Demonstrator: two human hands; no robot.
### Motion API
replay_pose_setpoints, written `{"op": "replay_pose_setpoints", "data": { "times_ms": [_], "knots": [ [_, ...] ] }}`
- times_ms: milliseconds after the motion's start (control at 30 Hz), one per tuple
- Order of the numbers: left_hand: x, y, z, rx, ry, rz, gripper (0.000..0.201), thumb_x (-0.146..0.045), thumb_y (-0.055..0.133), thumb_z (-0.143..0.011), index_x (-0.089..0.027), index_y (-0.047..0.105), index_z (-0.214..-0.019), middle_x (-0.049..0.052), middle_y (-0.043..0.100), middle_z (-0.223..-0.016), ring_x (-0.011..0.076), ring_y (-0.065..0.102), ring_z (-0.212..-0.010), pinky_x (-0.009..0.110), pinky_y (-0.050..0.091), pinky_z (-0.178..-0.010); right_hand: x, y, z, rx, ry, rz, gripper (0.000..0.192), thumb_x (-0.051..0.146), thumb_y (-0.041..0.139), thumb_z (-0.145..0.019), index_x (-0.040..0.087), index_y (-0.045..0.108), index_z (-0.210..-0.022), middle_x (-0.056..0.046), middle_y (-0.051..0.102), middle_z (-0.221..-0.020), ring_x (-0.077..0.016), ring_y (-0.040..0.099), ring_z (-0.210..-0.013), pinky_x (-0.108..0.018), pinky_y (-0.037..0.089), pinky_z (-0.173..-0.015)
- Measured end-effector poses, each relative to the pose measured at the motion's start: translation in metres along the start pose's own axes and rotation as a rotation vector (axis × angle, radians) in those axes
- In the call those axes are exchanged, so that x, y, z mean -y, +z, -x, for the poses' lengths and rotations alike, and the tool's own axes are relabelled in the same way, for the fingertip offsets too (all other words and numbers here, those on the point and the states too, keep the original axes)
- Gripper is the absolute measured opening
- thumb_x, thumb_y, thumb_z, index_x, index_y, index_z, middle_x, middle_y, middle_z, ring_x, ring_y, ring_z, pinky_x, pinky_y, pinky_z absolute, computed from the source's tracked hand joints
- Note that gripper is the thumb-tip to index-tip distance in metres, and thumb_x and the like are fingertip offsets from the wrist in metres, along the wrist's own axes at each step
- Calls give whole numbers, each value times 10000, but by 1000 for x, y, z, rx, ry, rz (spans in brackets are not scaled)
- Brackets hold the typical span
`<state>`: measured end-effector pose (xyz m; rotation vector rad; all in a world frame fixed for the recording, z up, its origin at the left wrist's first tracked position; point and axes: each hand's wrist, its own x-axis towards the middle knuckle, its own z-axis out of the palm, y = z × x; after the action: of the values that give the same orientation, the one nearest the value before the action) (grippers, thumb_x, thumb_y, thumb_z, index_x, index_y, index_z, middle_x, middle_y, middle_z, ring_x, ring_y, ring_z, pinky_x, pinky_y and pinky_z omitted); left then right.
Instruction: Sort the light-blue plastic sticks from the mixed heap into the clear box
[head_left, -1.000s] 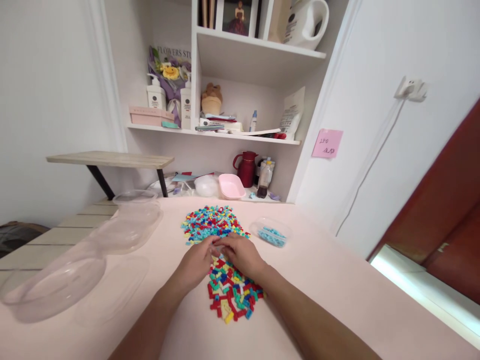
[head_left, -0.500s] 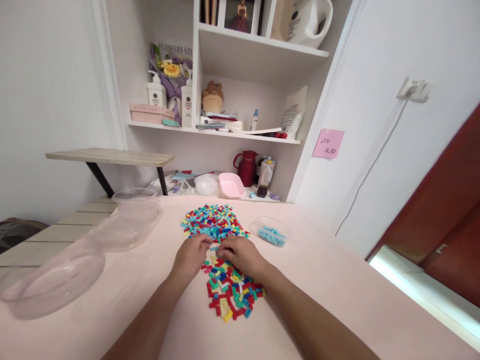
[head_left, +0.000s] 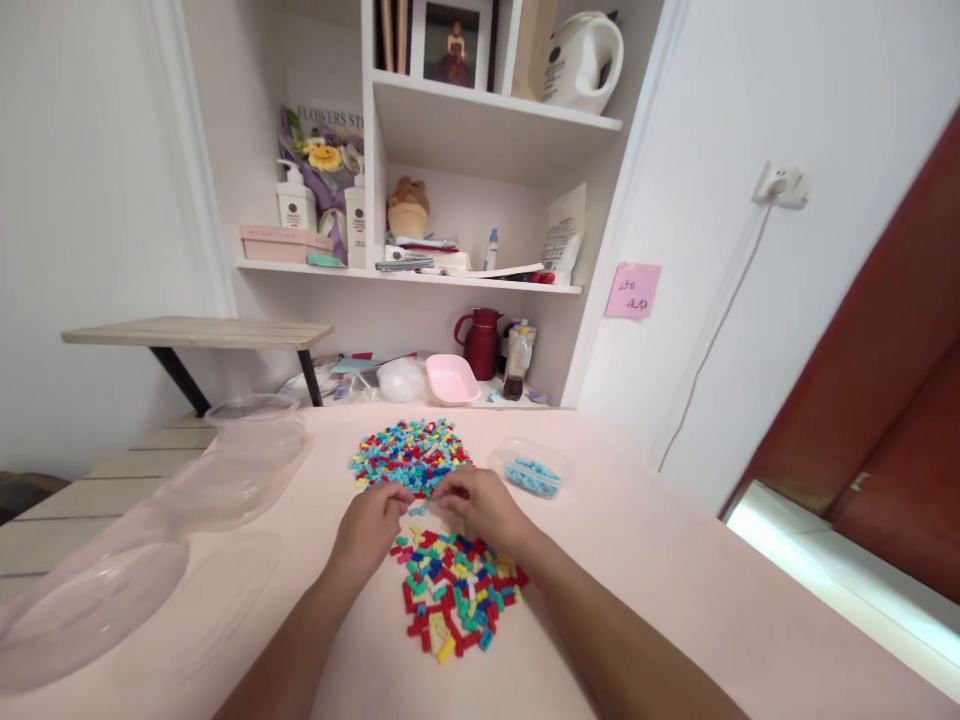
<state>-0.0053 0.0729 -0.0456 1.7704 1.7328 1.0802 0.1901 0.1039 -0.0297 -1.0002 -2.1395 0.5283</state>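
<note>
A far pile of small mixed-colour toy building bricks and a near pile of larger-looking bricks lie on the pink table. My left hand rests at the front left edge of the far pile, thumb and fingers drawn together. From the right, my right hand reaches the same edge with its fingers curled in a pinch. Whatever either hand holds is hidden or too small to make out. A few light blue bricks lie between the hands. To the right is a clear plastic box holding light blue bricks.
Clear plastic trays line the table's left side. Behind the table are a pink basin, a red jug and a bottle of dark liquid. A wooden raised shelf stands at the back left.
The head view has shifted slightly. My right hand's fingers have moved forward to the edge of the far pile. My left hand stays in nearly the same place.
</note>
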Motion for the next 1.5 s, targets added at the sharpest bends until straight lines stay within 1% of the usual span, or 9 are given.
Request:
{"op": "replay_pose_setpoints", "data": {
  "times_ms": [233, 400, 533, 633, 733, 833, 967, 1233, 1500],
  "knots": [
    [2, 1, -2, -3, -2, 52, 316, -161, 394, -722, -213, 698, -791, 1, 695, -760, 117, 600, -550, 224, 483, -566, -35, -66, -2, -552, 167, -112, 206, 317, 548, -800, 213, 719, -849, -30, 705, -847, -181, 612, -755, -297, 470, -723],
    [2, 0, -3, 2, -10, 72, 301, -174, 408, -713, -222, 698, -778, -4, 698, -769, 119, 598, -548, 221, 482, -548, -57, -84, 5, -692, 305, 36, 276, 324, 508, -794, 218, 722, -932, -52, 684, -909, -199, 607, -798, -332, 469, -751],
    [2, 1, -3, 0, -19, 72, 308, -173, 407, -714, -220, 701, -791, -3, 703, -776, 117, 596, -544, 220, 485, -550, -55, -78, 4, -742, 246, 29, 303, 319, 496, -802, 209, 714, -982, -63, 668, -944, -196, 600, -812, -338, 471, -776],
    [3, 1, -3, -1, -26, 58, 313, -170, 405, -724, -218, 705, -795, -2, 704, -784, 111, 593, -534, 217, 481, -551, -44, -63, 1, -622, 180, -77, 287, 305, 482, -826, 211, 712, -968, -42, 678, -876, -174, 599, -719, -303, 478, -692],
    [3, 1, -3, -4, -25, 35, 311, -156, 407, -732, -217, 708, -779, 2, 706, -807, 104, 598, -557, 208, 475, -570, -26, -40, 1, -347, 89, -82, 240, 258, 505, -829, 224, 724, -921, -16, 693, -803, -160, 611, -681, -281, 479, -682],
    [3, 1, -3, -13, -17, 15, 308, -148, 408, -752, -217, 708, -768, 10, 711, -856, 99, 604, -593, 199, 468, -594, -10, -17, 3, -109, -30, -11, 228, 207, 527, -838, 244, 735, -921, -13, 720, -883, -167, 643, -816, -283, 476, -790],
    [3, 1, -3, -31, -12, 0, 306, -143, 411, -778, -215, 708, -771, 17, 709, -890, 99, 607, -627, 203, 465, -630, 1, 2, 5, 61, -90, 75, 288, 211, 534, -867, 291, 703, -1086, -9, 711, -1040, -176, 630, -971, -283, 459, -874],
    [4, 2, -3, -39, -9, -7, 313, -125, 423, -773, -225, 719, -788, 1, 701, -778, 116, 629, -652, 221, 464, -664, 2, 18, 1, 164, -23, 417, 301, 258, 509, -896, 372, 697, -1102, -17, 680, -957, -170, 624, -869, -243, 430, -726],
    [2, 0, -2, -26, -2, -11, 317, -132, 418, -770, -230, 720, -767, 5, 715, -793, 126, 639, -685, 217, 467, -659, 6, 15, 0, 135, 21, 343, 156, 231, 592, -827, 284, 709, -914, 0, 697, -953, -167, 619, -885, -241, 405, -724]
  ]
}}
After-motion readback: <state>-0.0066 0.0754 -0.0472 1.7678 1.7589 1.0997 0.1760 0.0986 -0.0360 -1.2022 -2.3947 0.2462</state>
